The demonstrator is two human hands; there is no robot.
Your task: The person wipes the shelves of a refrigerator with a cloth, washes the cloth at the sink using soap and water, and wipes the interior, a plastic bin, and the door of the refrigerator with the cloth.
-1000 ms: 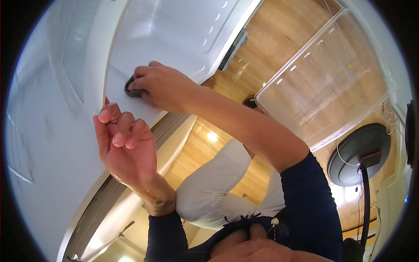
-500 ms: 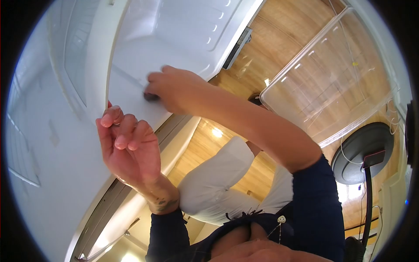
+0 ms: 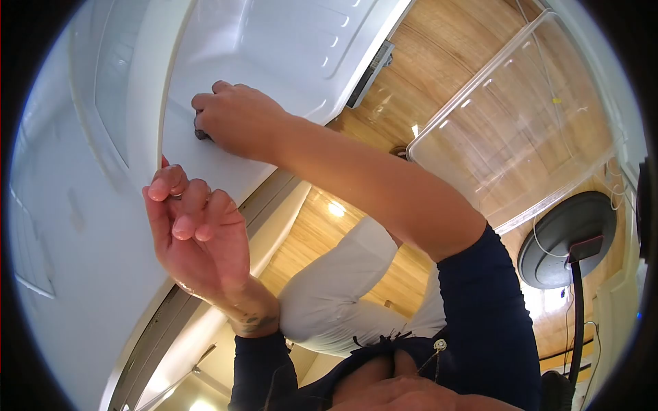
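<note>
My left hand (image 3: 202, 233) is raised with its palm toward me, looking wet. Its fingers are loosely bent, a little apart, with nothing visible in them. Its knuckles are at the lower end of a white panel's edge (image 3: 168, 82); whether they press on it I cannot tell. Inside a white, smooth-walled cabinet compartment (image 3: 274, 61), which looks like a fridge interior, my right hand (image 3: 240, 123) is closed on a small dark cloth or pad (image 3: 200, 130). The cloth is near the compartment's bottom surface, mostly covered by the fingers.
A clear plastic bin (image 3: 514, 130) stands on the wooden floor (image 3: 445, 41) at the right. Below it is a round black base (image 3: 569, 240) with a pole and cable. A metal-coloured strip (image 3: 161, 322) edges the cabinet. My bent legs (image 3: 343, 281) are close beside it.
My right hand has moved left and slightly up across the compartment with the dark cloth. My left hand keeps its pose, shifted slightly left in view.
</note>
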